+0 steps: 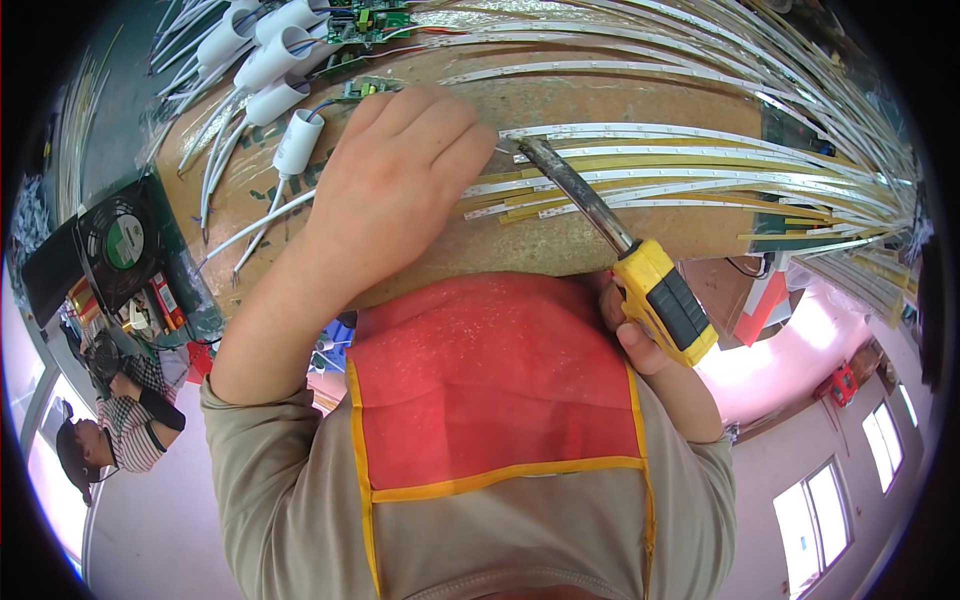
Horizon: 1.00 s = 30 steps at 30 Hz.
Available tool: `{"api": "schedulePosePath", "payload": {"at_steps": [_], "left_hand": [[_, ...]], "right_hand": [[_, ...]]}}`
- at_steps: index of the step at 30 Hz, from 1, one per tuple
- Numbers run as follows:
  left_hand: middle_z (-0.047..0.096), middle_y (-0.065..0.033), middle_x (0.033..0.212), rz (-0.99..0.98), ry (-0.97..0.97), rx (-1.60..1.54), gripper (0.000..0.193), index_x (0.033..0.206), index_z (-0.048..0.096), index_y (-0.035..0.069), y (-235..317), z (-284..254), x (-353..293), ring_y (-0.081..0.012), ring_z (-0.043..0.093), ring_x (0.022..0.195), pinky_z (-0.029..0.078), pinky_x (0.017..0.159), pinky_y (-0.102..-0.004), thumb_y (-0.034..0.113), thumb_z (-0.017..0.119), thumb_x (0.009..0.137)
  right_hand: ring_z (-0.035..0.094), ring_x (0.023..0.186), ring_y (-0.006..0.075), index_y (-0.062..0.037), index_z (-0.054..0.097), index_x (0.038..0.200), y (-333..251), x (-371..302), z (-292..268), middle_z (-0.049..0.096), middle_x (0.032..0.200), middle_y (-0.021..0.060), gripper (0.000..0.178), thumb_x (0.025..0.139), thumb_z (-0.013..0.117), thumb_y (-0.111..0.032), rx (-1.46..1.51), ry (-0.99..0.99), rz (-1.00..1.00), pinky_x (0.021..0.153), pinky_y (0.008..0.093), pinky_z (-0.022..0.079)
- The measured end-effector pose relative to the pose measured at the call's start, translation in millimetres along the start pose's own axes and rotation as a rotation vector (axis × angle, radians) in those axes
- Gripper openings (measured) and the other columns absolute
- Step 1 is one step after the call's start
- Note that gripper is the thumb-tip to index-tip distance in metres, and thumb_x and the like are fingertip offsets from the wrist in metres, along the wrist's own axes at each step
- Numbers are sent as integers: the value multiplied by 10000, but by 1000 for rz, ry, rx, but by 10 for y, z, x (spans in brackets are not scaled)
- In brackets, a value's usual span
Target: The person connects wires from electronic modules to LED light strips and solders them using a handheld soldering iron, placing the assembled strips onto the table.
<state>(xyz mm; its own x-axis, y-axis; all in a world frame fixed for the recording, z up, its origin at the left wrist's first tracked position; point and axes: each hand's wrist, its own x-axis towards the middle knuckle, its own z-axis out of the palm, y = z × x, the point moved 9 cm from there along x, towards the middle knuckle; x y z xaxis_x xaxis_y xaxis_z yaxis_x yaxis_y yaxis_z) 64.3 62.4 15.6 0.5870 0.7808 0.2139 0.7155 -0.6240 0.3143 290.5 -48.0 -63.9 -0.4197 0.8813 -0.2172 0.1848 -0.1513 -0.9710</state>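
My right hand is wrapped round the yellow and black handle of a soldering iron. The iron's dark metal shaft slants up and left, its tip at the left end of a white LED strip. Close to that tip, my left hand is closed with its fingers pinched together; what they hold is hidden behind the hand. To its left lies a white plastic cylinder with a white cable. A small green circuit board shows just beyond my knuckles.
Several white cylinders with wires and a green board lie at the far left. Many LED strips fan out on the right. A black fan stands left of the brown work surface. Another person is farther left.
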Motion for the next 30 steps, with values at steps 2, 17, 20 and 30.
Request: {"api": "schedulePosePath", "payload": {"at_steps": [2,17,20,30], "left_hand": [[647,-61,1048,-1,-6,0,333,1045,674,75,-6,13,2,-280,624,1056,483,882,-402,21,655,718],[652,-59,1050,-6,-3,1,305,1040,678,80,2,1,10,-279,626,1064,486,894,-404,35,654,739],[652,-60,1049,-4,3,3,303,1037,678,80,5,-4,12,-279,628,1059,488,893,-404,37,654,738],[650,-64,1051,-1,4,-10,310,1040,676,83,4,-12,10,-283,630,1053,491,888,-406,31,660,734]], "right_hand": [[523,642,329,-98,513,692,10,-7,-8,523,679,92,338,872,675,-333,29,-29,8,585,416,421],[523,631,249,-66,556,783,114,-80,-19,537,714,70,282,874,706,-287,146,-7,68,591,365,425],[545,669,240,-48,592,870,144,-123,-26,558,763,72,262,880,711,-280,197,48,95,633,353,447],[598,773,269,-25,625,946,149,-139,-54,609,837,84,283,903,694,-296,70,9,73,713,382,483]]}}
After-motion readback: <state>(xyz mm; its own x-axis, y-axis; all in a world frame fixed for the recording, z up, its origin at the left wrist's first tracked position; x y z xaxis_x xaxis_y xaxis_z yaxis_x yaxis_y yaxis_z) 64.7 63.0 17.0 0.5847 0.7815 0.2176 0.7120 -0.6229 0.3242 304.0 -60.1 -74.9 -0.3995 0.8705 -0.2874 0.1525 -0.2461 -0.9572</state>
